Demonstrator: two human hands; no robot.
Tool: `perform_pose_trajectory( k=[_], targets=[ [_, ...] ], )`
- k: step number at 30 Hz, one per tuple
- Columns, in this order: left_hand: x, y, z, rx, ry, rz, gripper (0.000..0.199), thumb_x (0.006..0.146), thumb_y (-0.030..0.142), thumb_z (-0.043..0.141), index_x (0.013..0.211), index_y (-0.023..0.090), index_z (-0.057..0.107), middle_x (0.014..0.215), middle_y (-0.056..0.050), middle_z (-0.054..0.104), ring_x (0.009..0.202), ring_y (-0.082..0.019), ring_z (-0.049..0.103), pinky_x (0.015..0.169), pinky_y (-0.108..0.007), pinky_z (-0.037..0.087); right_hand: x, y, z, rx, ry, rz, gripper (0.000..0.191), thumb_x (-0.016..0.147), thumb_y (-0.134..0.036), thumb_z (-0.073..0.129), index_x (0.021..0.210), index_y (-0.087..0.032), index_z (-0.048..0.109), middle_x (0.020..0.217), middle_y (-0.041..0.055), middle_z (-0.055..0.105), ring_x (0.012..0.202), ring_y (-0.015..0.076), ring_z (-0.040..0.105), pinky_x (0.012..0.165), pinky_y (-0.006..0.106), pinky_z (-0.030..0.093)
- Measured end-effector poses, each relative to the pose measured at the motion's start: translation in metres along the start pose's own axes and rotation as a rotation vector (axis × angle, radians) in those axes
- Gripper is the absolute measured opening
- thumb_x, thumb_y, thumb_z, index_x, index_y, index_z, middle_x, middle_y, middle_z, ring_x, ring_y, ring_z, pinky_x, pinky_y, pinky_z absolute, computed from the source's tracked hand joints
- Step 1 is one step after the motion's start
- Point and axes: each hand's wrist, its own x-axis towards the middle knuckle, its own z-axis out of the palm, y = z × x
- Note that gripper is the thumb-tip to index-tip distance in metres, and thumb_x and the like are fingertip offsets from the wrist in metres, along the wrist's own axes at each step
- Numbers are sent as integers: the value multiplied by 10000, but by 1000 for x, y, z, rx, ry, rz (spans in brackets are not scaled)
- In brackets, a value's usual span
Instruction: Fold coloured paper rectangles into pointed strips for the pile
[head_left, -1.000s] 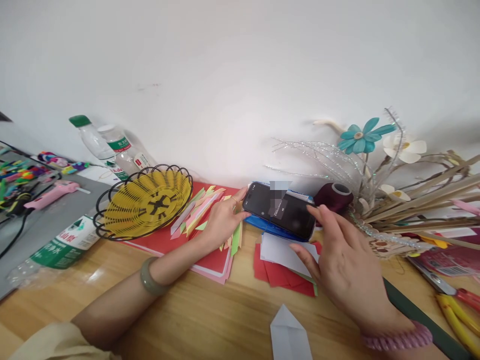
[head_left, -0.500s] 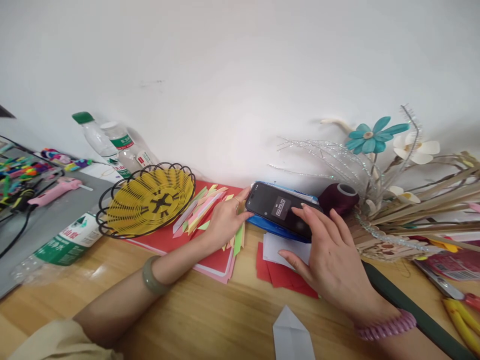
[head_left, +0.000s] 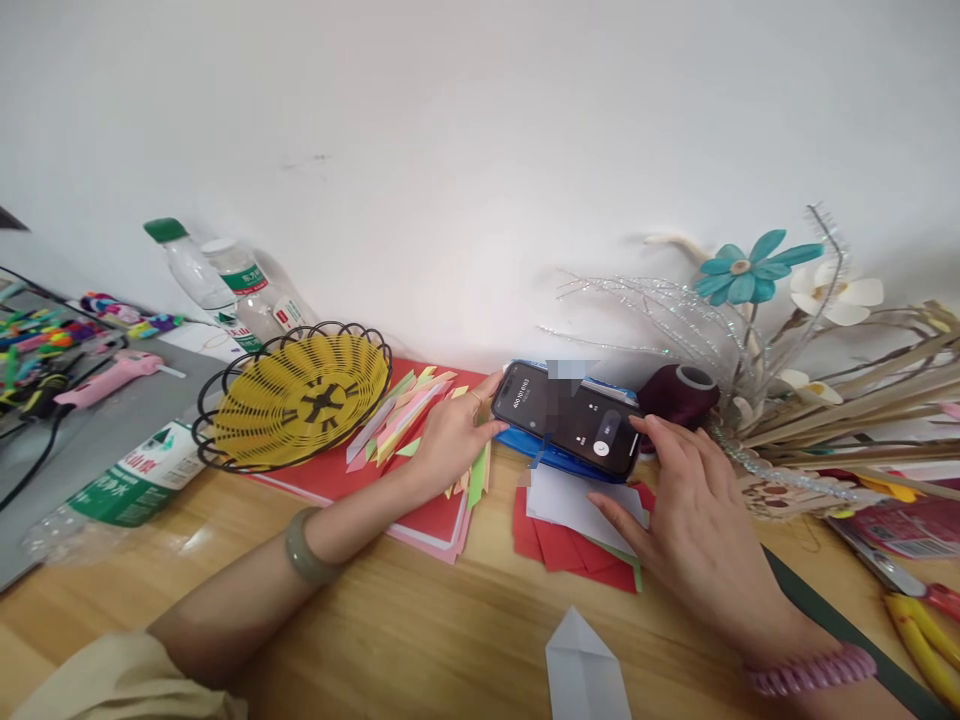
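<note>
A black smartphone (head_left: 564, 425) leans back on a blue packet (head_left: 536, 447) by the wall, its screen lit with what looks like a call display. My left hand (head_left: 459, 430) grips the phone's left end between thumb and fingers. At the phone's right end is my right hand (head_left: 697, 500), fingertips at the screen's edge and thumb held well apart below. Under that thumb lies a stack of white paper (head_left: 577, 508) on red paper pieces (head_left: 551, 545). A folded white paper (head_left: 585, 670) with a pointed top rests nearer to me.
Left stand a yellow woven basket (head_left: 322, 400), plastic bottles (head_left: 251, 285) and a pink glue gun (head_left: 112, 378). Paper strips (head_left: 409, 415) lie on red sheets (head_left: 337, 480). Right are a dark thread spool (head_left: 679, 395), artificial flowers (head_left: 742, 268) and yellow-handled pliers (head_left: 919, 640).
The phone screen has changed from a dark page with a grey text box to a call display. My right hand has moved right, off the middle of the screen. My left hand stays put.
</note>
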Motion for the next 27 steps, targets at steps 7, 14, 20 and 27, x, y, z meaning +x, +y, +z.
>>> perform_pose_trajectory(
  k=[7, 14, 20, 27],
  targets=[
    [2, -5, 2, 15, 3, 16, 580, 771, 145, 658, 1317, 215, 474, 889, -14, 699, 999, -243, 617, 934, -351, 446, 0, 4, 1, 26, -26, 48, 743, 859, -443, 512, 1399, -32, 211, 1267, 227, 468, 1178, 342, 421, 957, 489, 394],
    [3, -5, 2, 22, -1, 25, 601, 770, 148, 665, 1325, 247, 458, 986, -14, 689, 993, -235, 623, 932, -345, 449, 30, -2, -1, 89, -152, -54, 655, 855, -428, 517, 1323, -18, 314, 1217, 235, 499, 1140, 341, 444, 937, 474, 403],
    [2, -4, 1, 33, -6, 35, 621, 770, 142, 668, 1338, 247, 441, 1025, -23, 682, 1003, -233, 621, 931, -340, 451, 67, -7, 16, 117, -277, -16, 644, 745, -386, 649, 1249, -65, 410, 1181, 204, 532, 1067, 343, 487, 887, 472, 424],
    [3, -4, 1, 57, 3, 39, 607, 770, 147, 669, 1330, 237, 453, 990, -25, 689, 992, -237, 624, 915, -335, 457, 81, -3, 27, 183, -363, 33, 667, 689, -383, 652, 1258, -138, 406, 1194, 157, 530, 1071, 317, 506, 870, 454, 435]
  ],
)
